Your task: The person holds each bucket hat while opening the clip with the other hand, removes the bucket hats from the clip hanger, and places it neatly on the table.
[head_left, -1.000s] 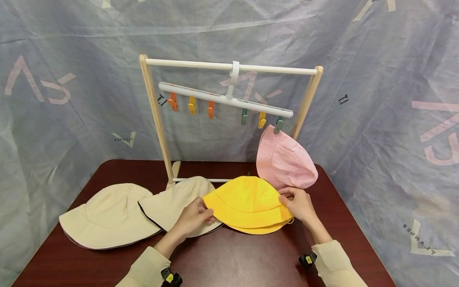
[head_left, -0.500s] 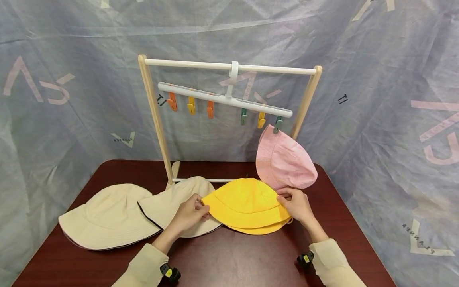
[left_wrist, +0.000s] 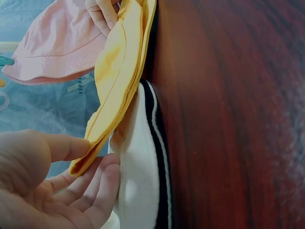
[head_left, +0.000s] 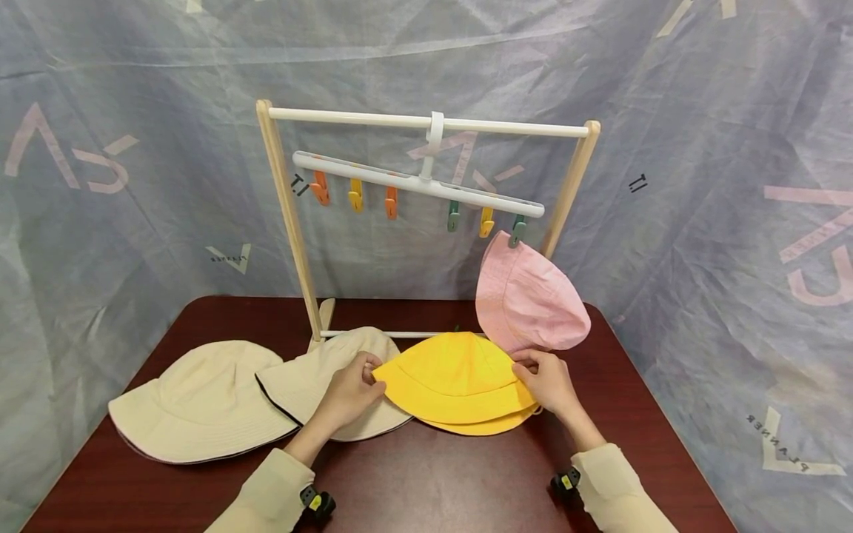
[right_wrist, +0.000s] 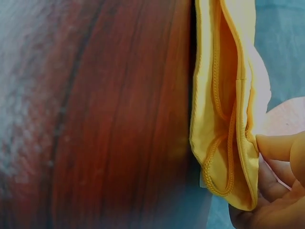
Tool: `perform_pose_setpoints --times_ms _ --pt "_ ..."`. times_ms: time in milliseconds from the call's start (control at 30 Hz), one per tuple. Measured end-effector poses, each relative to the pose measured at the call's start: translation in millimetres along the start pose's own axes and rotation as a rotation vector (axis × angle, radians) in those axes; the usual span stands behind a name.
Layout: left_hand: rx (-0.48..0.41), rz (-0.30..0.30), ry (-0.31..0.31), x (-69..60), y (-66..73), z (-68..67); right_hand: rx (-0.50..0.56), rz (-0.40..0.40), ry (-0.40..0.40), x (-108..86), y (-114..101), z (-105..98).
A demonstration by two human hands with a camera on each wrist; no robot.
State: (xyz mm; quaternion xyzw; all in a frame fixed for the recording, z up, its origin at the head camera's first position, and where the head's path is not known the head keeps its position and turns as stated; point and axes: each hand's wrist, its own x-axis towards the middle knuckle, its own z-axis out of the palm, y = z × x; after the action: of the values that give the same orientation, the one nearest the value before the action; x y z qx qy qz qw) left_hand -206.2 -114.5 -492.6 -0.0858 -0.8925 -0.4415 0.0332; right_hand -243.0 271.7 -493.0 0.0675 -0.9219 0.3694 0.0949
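Observation:
A yellow bucket hat [head_left: 460, 381] lies flattened at the middle of the table, crown away from me. My left hand [head_left: 349, 394] pinches its left brim corner between thumb and fingers, above a cream hat [head_left: 363, 348] with dark edging. At the opposite brim corner, my right hand [head_left: 549, 383] pinches the cloth. In the right wrist view, a yellow cord [right_wrist: 231, 143] loops inside the hat's opening. Just behind the right hand, a pink bucket hat [head_left: 529, 300] hangs by its brim from a green clip [head_left: 517, 232].
Another cream hat [head_left: 206, 403] lies at the left of the dark red table [head_left: 440, 488]. Behind the hats stands a wooden rack [head_left: 283, 215]. From its top bar hangs a tilted white hanger [head_left: 400, 180] carrying several coloured clips [head_left: 356, 196]. Grey printed cloth [head_left: 720, 222] encloses the table.
Both hands have shifted slightly left, the yellow hat's brim moving with them. Its crown sits a little lower. The pink hat and the cream hats have stayed put.

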Motion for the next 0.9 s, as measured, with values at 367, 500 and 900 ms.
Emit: perform_pose_setpoints --times_ms 367,500,900 --pt "0.111 0.106 0.033 -1.0 2.2 3.6 -0.038 -0.031 -0.023 -2.2 2.5 5.7" --pt "0.12 0.092 0.021 0.0 1.0 4.3 -0.041 -0.043 -0.033 -2.4 2.2 6.8" --pt "0.115 0.077 -0.005 0.1 -3.1 4.8 -0.073 -0.051 -0.027 -2.5 -0.4 9.8"
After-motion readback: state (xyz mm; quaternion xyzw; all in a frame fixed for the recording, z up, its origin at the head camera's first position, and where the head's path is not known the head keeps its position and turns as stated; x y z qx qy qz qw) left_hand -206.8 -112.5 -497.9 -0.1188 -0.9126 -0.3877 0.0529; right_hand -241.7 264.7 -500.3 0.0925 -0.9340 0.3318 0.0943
